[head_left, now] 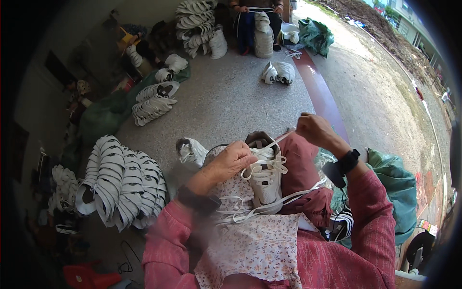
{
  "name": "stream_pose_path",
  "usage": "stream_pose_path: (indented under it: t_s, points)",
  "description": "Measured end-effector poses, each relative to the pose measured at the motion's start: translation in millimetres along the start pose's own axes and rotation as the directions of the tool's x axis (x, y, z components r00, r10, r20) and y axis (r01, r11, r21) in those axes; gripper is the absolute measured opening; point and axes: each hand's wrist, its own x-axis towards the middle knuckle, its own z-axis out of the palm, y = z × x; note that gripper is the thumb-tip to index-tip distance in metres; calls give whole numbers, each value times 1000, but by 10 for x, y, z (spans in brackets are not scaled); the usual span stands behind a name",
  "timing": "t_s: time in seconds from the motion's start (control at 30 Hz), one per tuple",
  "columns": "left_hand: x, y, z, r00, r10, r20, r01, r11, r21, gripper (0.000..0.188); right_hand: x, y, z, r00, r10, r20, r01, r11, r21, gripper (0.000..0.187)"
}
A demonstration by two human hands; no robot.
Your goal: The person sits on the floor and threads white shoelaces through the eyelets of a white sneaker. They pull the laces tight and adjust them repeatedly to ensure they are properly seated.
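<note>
A white and beige sneaker (266, 180) rests on my lap with its heel opening pointing away from me. White shoelace (284, 137) runs taut from its upper eyelets to my right hand (315, 130), which is closed on it, raised to the right. My left hand (235, 158) grips the left edge of the shoe by the eyelets, thumb over it; a lace loop shows just below. More loose lace (260, 209) trails across my lap below the toe. Under the shoe lie a floral apron (255, 241) and dark red cloth (301, 164).
Stacked white shoe uppers (122, 183) stand at left, with another stack (154, 103) beyond. A white shoe piece (191, 151) sits ahead of my knees. Green sacks (392, 185) lie at right. Another person (257, 14) sits at the back. A red stool (89, 277) is lower left.
</note>
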Motion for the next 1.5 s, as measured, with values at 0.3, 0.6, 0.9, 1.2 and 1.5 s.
stream_pose_path:
  t_s: [0.3,0.6,0.9,1.2,1.5]
  points:
    - [-136,-32,-104,985,167,-52,-139,927,349,16,-311,113,143,988,140,69,-153,958,244,16]
    - [-280,152,-17,996,89,11,-87,943,322,15,-327,-506,77,936,-352,28,312,863,398,30]
    - [-373,161,78,966,258,-15,-208,808,551,25,-318,-571,-35,908,-364,207,244,862,445,18]
    - [-226,-67,-88,983,-92,161,106,991,-81,17,-313,-493,145,899,-349,263,186,850,492,11]
    - [-154,-103,-338,943,-216,252,290,905,-310,22,-110,-296,-27,806,-181,564,-279,724,631,27]
